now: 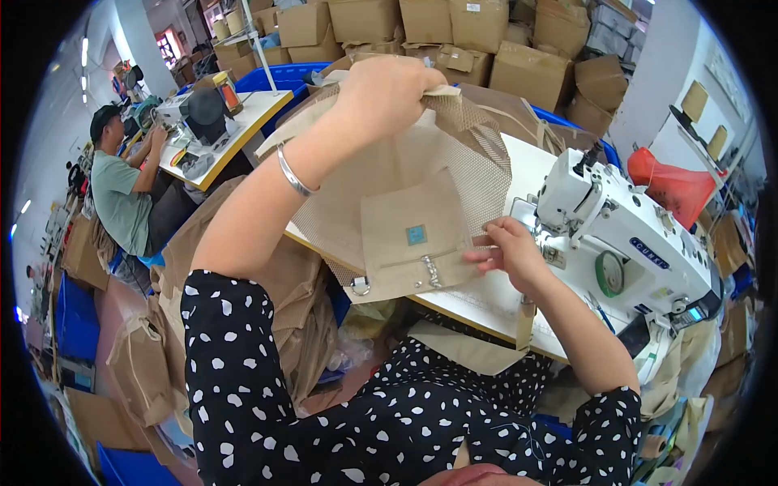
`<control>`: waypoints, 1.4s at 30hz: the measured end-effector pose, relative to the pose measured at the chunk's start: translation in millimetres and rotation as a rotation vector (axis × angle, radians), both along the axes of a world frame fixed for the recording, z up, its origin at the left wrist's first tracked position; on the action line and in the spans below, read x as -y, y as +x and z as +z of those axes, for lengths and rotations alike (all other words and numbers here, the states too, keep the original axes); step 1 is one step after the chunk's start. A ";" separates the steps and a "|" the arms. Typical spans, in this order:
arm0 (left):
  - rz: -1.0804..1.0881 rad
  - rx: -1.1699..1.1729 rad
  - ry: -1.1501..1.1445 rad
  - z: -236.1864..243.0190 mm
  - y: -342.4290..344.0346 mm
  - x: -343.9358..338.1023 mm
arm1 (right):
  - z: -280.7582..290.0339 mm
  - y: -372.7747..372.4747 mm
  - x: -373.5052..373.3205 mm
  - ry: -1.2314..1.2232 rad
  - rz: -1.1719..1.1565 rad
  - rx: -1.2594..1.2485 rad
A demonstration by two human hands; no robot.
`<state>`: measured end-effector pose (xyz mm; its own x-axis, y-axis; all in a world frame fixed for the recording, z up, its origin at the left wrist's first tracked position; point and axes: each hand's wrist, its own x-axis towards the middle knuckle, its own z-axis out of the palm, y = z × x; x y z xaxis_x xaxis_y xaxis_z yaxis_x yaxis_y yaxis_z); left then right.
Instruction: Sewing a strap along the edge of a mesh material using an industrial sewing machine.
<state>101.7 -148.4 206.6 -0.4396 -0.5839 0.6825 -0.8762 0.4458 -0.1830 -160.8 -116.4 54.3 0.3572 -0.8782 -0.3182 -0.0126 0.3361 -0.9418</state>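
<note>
A beige mesh bag (494, 178) hangs spread over the white sewing table, its flat pocket (393, 223) showing a small turquoise square patch, a metal D-ring and metal hardware. My left hand (381, 97), a silver bangle on its wrist, is raised, closed on the bag's top edge. My right hand (510, 251) grips the bag's right side beside the pocket, fingers partly curled at the fabric. Just right of it stands a white sewing machine (616, 227), with a green tape roll (609, 273) by its base.
A co-worker (121, 178) sits at another sewing table (259, 113) on the left. Cardboard boxes (519, 73) are stacked behind. Brown fabric (146, 364) drapes left of me, near blue bins (77, 316). A red bag (664, 182) lies behind my machine.
</note>
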 end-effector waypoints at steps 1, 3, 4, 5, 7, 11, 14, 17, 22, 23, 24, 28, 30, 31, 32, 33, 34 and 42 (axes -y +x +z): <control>0.005 0.013 0.022 6.9 1.0 1.2 | -1.8 0.0 4.0 -0.007 -0.006 0.039; 0.013 0.027 0.039 9.6 4.6 2.7 | 0.4 1.8 3.8 -0.048 0.002 0.006; -0.068 -0.009 -0.032 7.5 5.4 3.0 | 1.9 1.9 2.7 -0.086 0.008 -0.026; -0.147 -0.044 -0.105 7.1 6.9 2.8 | 1.3 1.7 5.3 -0.090 0.008 -0.027; -0.159 -0.082 0.013 10.8 8.1 -0.9 | -0.2 -1.1 16.5 -0.083 0.083 -0.079; -0.261 -0.135 0.089 12.5 17.6 -10.9 | 11.8 4.2 27.5 -0.130 -0.033 -0.094; -0.318 0.003 -0.173 1.4 36.0 -25.2 | 11.0 1.0 47.1 -0.641 -0.175 -0.408; -0.344 0.158 -0.157 -37.9 40.8 -46.6 | 10.0 0.8 51.3 -1.157 -0.298 -0.654; -0.211 0.257 0.158 -153.3 27.6 -81.6 | -16.1 4.4 49.8 -1.453 -0.190 -1.238; -0.193 0.234 0.201 -178.2 26.7 -84.5 | -23.6 3.9 50.6 -1.440 -0.163 -1.224; -0.189 0.209 0.242 -195.4 22.7 -86.6 | -26.7 -2.8 50.8 -1.277 0.033 -1.292; -0.161 0.198 0.271 -204.2 7.6 -88.1 | -26.4 -12.7 34.4 -0.903 0.310 -1.220; -0.182 0.150 0.292 -210.5 9.2 -85.7 | -3.6 -1.6 19.9 -0.709 0.367 -1.285; -0.188 0.150 0.275 -209.4 7.6 -83.3 | -3.8 -2.0 15.2 -0.919 0.347 -1.065; -0.195 0.151 0.256 -208.7 5.6 -82.7 | -0.8 -1.0 10.6 -1.113 0.318 -0.832; -0.201 0.149 0.264 -208.7 4.2 -83.4 | 4.5 3.1 7.3 -1.251 0.371 -0.729; -0.206 0.157 0.256 -209.1 2.7 -84.1 | 10.2 11.3 3.6 -1.380 0.416 -0.621; -0.349 0.137 0.312 -208.1 -30.2 -97.4 | -49.7 8.4 70.9 -1.101 0.804 -0.891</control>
